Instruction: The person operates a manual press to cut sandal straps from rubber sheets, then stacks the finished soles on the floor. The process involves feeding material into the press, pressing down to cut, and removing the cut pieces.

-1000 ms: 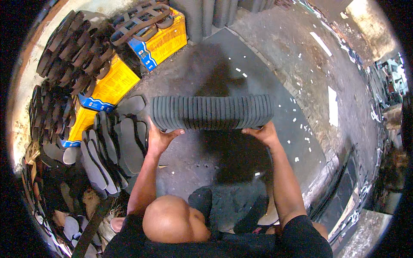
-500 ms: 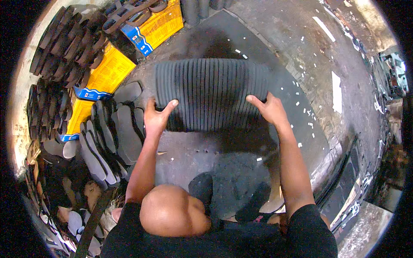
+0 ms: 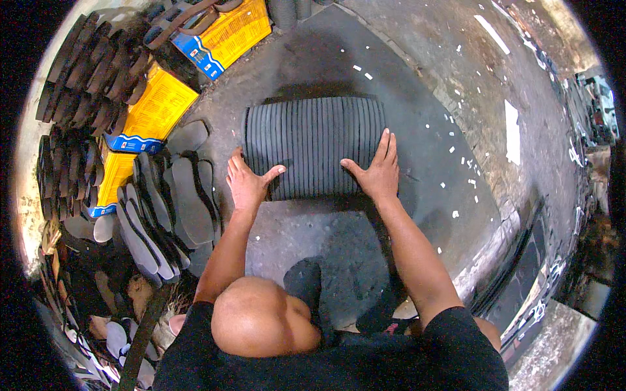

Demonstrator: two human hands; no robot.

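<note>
A long row of thin dark grey slabs [image 3: 313, 143] stands on edge, packed tightly side by side, in front of me on the floor. Only their edges show, so the shape of each slab is hidden. My left hand [image 3: 250, 181] braces the row's left end, thumb over the near side and fingers on the outside. At the right end, my right hand [image 3: 378, 171] presses with long straight fingers along the outer slab, its thumb lapping the near face. The row is clasped between both hands.
Several grey shoe soles [image 3: 192, 202] lie in a pile to the left. Beyond them are stacked dark curved pieces [image 3: 91, 65] and yellow-and-blue cardboard [image 3: 160, 107]. White scraps [image 3: 452, 150] dot the floor at right. My bent knee [image 3: 261, 319] rises near me.
The row sits farther from the camera and looks shorter and more compact. My right hand has moved left, its fingers now stretched along the end; my left hand has shifted slightly right.
</note>
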